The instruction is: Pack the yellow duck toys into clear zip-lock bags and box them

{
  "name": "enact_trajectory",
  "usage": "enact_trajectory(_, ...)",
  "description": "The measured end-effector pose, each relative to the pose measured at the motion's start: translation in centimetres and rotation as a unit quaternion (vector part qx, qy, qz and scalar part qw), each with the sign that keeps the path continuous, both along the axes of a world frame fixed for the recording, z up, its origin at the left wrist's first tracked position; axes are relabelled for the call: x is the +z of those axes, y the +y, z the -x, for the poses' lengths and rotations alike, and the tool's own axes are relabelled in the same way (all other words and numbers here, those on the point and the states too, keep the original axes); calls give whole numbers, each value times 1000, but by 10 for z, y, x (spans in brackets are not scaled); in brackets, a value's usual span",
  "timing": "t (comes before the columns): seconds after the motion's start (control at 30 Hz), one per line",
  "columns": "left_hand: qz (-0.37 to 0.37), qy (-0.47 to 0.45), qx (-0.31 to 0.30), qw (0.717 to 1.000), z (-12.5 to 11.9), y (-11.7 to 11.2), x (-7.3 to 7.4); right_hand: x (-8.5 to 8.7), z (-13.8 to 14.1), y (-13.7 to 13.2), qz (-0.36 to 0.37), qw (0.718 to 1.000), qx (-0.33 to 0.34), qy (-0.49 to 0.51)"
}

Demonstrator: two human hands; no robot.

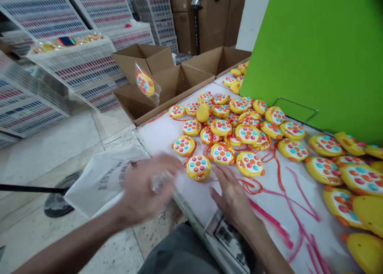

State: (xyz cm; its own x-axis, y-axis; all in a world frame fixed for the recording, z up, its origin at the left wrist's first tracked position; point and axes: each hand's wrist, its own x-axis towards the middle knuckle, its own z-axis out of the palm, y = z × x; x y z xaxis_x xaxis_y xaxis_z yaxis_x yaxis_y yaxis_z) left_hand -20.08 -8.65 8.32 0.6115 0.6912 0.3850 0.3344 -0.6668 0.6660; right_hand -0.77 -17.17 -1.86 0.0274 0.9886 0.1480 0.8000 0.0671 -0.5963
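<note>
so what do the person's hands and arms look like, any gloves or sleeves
No gloves: the left hand and the right hand are both bare. The left forearm and the right forearm are bare as far as the picture shows, with no sleeves, watch or wristband. No ring shows on the right hand; the left hand is too blurred to tell.

- Left hand [143, 190]: motion-blurred; grip on clear bag [163, 181] indiscernible.
- Bagged toy [145, 83] mid-air, smeared.
- Yellow toys [369, 214] cropped at right edge.
</note>
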Motion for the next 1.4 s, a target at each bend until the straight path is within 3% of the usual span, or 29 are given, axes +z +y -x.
enact_trajectory(0.03, 24, 71, -110, 991, -4, -21, -21, -1, 11, 13, -4, 999, 29, -13)
enact_trajectory(0.07, 26, 116, -169, 978, -8, -41, -44, -2, 21, 25, -5, 998, 53, -21)
enact_trajectory(0.17, -46, 188, -235, 953, -30, -86, -105, -5, 42, 50, -4, 997, 73, -24)
enact_trajectory(0.23, -77, 192, -267, 941, -48, -101, -130, -6, 44, 56, -7, 998, 61, -10)
enact_trajectory(0.33, -109, 179, -268, 940, -77, -106, -147, -3, 29, 42, -8, 999, 23, 24)
enact_trajectory(0.43, -119, 167, -249, 947, -101, -104, -152, 1, 1, 2, -11, 989, -83, 126)
enact_trajectory(0.53, -113, 151, -249, 950, -112, -101, -153, 2, -25, -48, -11, 931, -242, 273)
enact_trajectory(0.63, -122, 167, -248, 946, -112, -99, -153, -1, -40, -91, 6, 892, -332, 306)
enact_trajectory(0.73, -123, 171, -252, 944, -112, -96, -153, -7, -45, -119, 17, 892, -350, 284)
enact_trajectory(0.87, -116, 172, -244, 947, -117, -93, -156, -12, -47, -137, 32, 897, -393, 200)
enact_trajectory(1.07, -140, 180, -262, 938, -118, -93, -158, -6, -48, -142, 9, 887, -404, 223)
enact_trajectory(1.23, -139, 179, -269, 936, -122, -90, -152, 0, -49, -140, -60, 904, -398, 148)
enact_trajectory(1.4, -33, 188, -244, 951, -118, -87, -143, 3, -42, -146, -48, 890, -417, 179)
